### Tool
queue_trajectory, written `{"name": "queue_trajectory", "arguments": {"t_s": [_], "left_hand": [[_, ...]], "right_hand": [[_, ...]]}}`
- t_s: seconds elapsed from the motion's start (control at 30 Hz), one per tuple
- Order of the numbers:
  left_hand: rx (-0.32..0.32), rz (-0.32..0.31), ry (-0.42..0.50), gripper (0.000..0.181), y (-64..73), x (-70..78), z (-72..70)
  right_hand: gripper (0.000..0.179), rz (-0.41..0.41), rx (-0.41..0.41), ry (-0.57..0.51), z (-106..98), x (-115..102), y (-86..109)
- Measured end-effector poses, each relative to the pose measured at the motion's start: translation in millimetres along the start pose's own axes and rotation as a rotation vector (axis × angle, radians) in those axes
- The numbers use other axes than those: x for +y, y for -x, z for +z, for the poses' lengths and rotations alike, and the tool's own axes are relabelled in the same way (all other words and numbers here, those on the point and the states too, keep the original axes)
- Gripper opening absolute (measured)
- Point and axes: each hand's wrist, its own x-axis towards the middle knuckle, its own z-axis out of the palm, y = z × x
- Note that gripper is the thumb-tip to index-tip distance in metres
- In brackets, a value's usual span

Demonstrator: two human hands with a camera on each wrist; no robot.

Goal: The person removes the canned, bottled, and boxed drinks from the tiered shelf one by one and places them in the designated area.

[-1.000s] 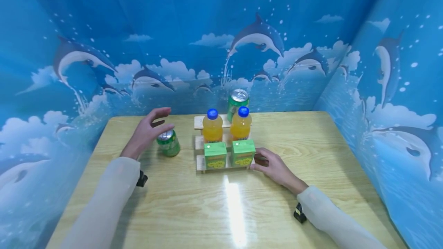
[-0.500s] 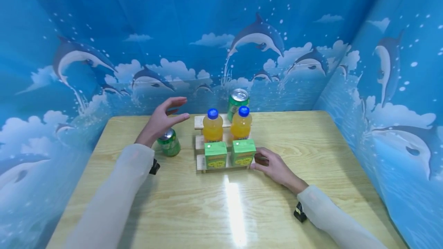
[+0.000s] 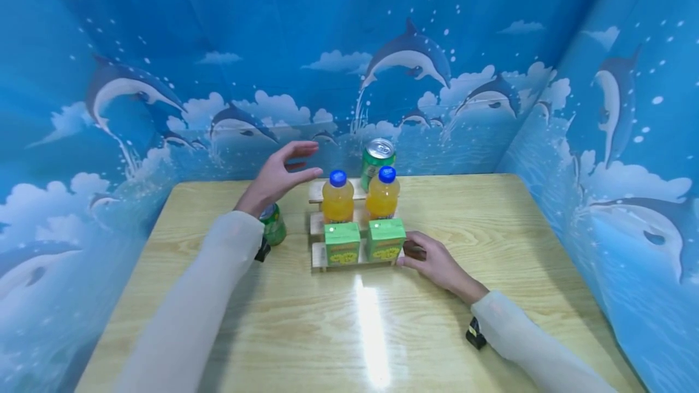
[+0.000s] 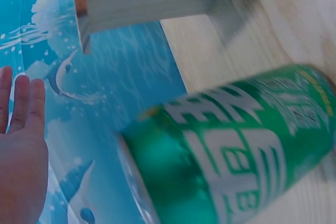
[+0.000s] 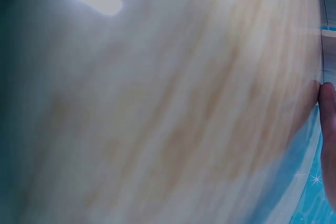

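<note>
We see left hand (image 3: 275, 176) spread, empty, near top of rack (image 3: 319, 256). Green can (image 3: 275, 228) stands on bench (image 3: 306, 332), partly behind left wrist; low sweep of sleeve (image 3: 210, 281) could tip it. Right hand (image 3: 437, 264) at rack's lower end, grip we cannot tell; shove could topple bottles (image 3: 337, 204). Bottles, juice boxes (image 3: 342, 246) block second can (image 3: 370, 165) from front.

My sleeves are long and plain off-white, the left sleeve (image 3: 185, 296) matching the right sleeve (image 3: 537, 341), both loose along the forearm and ending in soft, slightly puffed cuffs at my wrists. A small black block (image 3: 263, 250) sits under the left cuff, and its boxy black twin (image 3: 475, 333) under the right one bears a pale, yellowish patch. My fingers (image 4: 36, 104) are bare, with rounded tips.
</note>
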Motion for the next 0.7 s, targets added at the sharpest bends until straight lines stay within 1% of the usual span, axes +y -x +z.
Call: {"name": "queue_trajectory", "arguments": {"t_s": [0.13,0.3,0.43,0.7], "left_hand": [[-0.029,0.004,0.018,0.069,-7.5,3.0,5.5],[-0.068,0.005,0.035,0.07,-14.9,2.9,12.1],[-0.079,-0.003,0.052,0.068,-18.4,2.7,15.1],[-0.106,-0.003,0.032,0.063,-31.8,10.0,19.1]], "right_hand": [[0.057,0.005,-0.002,-0.01,0.3,-0.1,0.4],[0.058,0.0,-0.009,-0.008,-0.1,-1.3,-0.8],[0.058,-0.01,-0.014,-0.005,-0.6,-2.0,-2.2],[0.057,-0.011,-0.006,-0.02,-0.8,-2.5,-2.1]]}}
